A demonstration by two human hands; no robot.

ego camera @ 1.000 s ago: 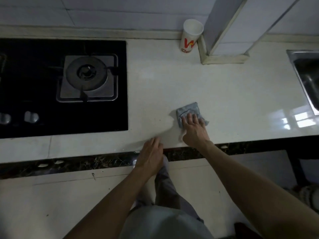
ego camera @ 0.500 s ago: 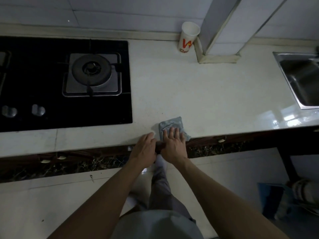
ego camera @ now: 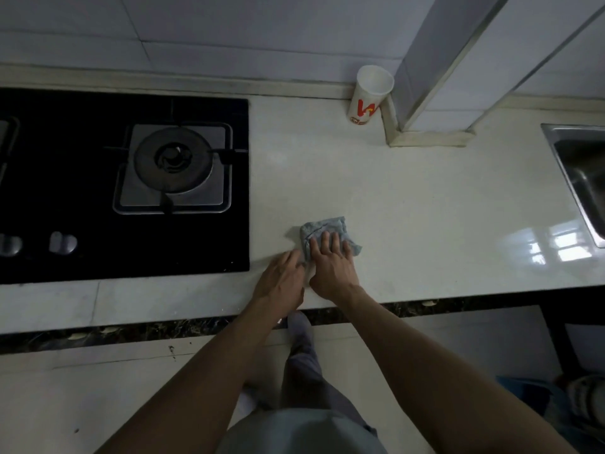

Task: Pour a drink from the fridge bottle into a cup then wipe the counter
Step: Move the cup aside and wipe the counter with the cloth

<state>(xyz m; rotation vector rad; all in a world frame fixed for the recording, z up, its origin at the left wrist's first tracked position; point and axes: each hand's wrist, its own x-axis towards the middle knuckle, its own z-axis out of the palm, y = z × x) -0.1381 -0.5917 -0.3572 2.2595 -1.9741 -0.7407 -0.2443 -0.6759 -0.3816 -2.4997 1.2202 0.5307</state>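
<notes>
A small grey-blue cloth lies on the pale counter, just right of the hob. My right hand presses flat on the cloth, fingers spread over its near half. My left hand rests on the counter right beside it, fingers curled, touching the cloth's left edge. A white paper cup with a red and yellow logo stands upright at the back, against the wall by the pillar. No bottle is in view.
A black glass gas hob with a burner and knobs fills the left of the counter. A tiled pillar juts out at the back right. A steel sink is at the far right. The counter's dark front edge runs below my hands.
My right hand dragged the cloth left and toward the counter's front edge, then pushed it back away from the edge. My left hand stayed close by, now touching the cloth.
</notes>
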